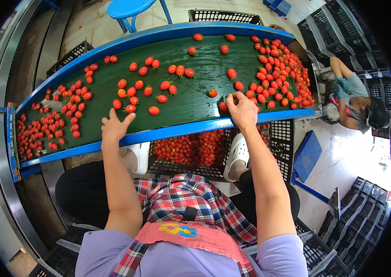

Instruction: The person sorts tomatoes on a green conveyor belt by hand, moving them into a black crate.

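A green sorting belt framed by blue metal sides carries many small red cherry tomatoes. My left hand hovers over its near side with fingers spread and nothing held. Just beyond those fingertips are a few cherry tomatoes, some with green calyxes. Near the right end, my right hand bends over the near blue rail with its fingers curled. One cherry tomato lies right beside it; whether the palm hides another cannot be seen. A dense heap of tomatoes fills the belt's right end, and another cluster its left.
Below the belt, between my white clogs, sits a black plastic crate of tomatoes. A blue stool stands beyond. Stacked black crates line the right, where another person in gloves works. Metal rails run along the left.
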The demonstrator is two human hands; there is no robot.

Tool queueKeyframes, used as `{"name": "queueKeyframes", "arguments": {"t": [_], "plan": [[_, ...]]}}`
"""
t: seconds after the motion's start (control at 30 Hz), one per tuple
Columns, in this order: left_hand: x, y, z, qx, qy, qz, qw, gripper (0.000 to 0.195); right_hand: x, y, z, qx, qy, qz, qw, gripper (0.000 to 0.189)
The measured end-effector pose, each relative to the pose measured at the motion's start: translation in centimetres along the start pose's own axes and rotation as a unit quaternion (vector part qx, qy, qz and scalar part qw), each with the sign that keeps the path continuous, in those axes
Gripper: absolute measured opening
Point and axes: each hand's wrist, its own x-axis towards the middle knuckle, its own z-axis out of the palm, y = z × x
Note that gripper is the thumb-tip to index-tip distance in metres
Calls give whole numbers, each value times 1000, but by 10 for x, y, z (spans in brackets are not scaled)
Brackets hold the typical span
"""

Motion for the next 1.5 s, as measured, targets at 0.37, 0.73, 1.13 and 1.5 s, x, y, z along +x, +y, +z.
{"name": "queueKeyframes", "arguments": {"t": [0.37,0.73,1.13,1.5], "plan": [[42,129,31,-140,199,471,848,37,1,-2,1,22,41,-17,999,26],[44,195,91,-50,130,500,855,63,0,-4,-1,33,53,-31,998,25],[19,234,96,-467,-322,354,744,31,-2,-4,4,55,71,-43,995,22],[-47,143,56,-662,-525,209,492,39,6,4,14,79,136,-65,985,20]]}}
